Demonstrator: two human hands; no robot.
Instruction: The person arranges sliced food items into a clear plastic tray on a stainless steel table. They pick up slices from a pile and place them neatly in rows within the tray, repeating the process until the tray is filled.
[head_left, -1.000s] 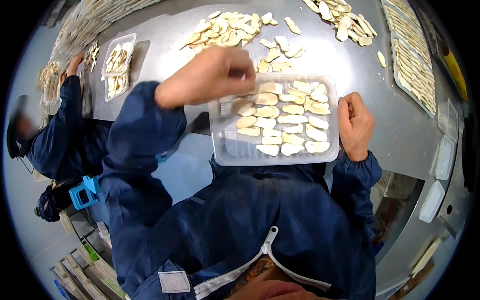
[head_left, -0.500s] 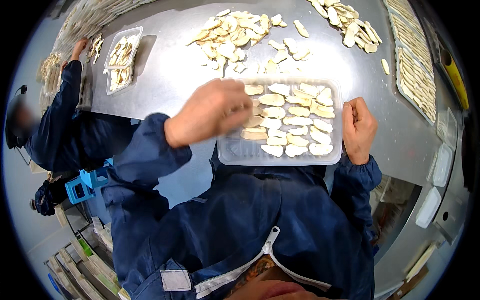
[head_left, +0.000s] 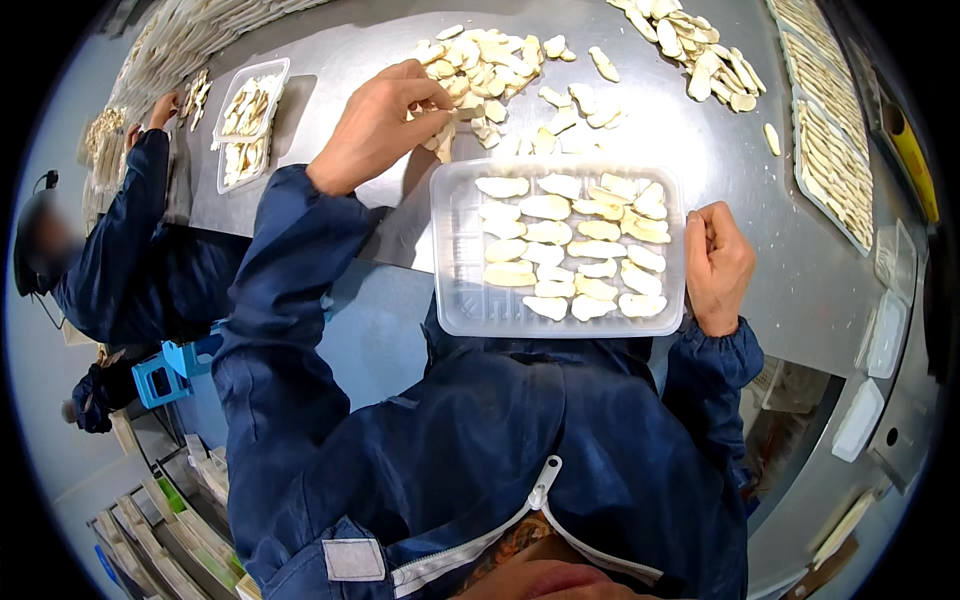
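Observation:
A translucent plastic tray (head_left: 460,310) near the steel table's front edge holds several rows of pale, elongated slices, possibly mushroom. My right hand (head_left: 716,265) is closed on its right rim. Beyond the tray's upper left, my left hand (head_left: 377,130) is at a loose pile of slices (head_left: 485,60), its fingers pinched on a pale slice (head_left: 442,135). A few scattered slices (head_left: 585,105) lie just behind the tray.
A second pile (head_left: 705,60) lies at the back right, beside filled trays (head_left: 830,160). Two tubs of slices (head_left: 250,115) stand at left, near a co-worker's hand (head_left: 160,110) and sleeve. Blue stools (head_left: 160,375) are below; empty white containers (head_left: 855,420) sit at far right.
My left hand has gone from over the tray's left side up to the pile at the back. My right hand remains on the rim, shifted slightly down in view with the tray.

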